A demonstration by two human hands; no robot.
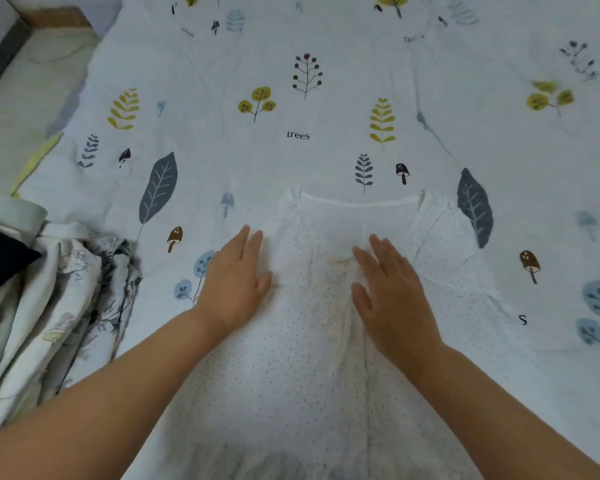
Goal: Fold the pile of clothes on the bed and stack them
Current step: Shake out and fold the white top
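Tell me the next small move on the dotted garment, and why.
Probably sweep both palms outward to flatten it. The left hand and right hand lie flat on the white dotted garment, spread on the printed bedsheet, and creases still bunch between them; no fold is made yet.

Both hands, left hand (238, 278) and right hand (392, 292), press flat on a white dotted garment (291, 358), apparently a dress, spread on the bed (326, 133).

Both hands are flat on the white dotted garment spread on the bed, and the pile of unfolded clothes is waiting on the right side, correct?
Not quite. The head view shows the pile of unfolded clothes on the left side, not the right. The rest holds: the left hand and right hand lie flat on the white dotted garment spread on the bed.
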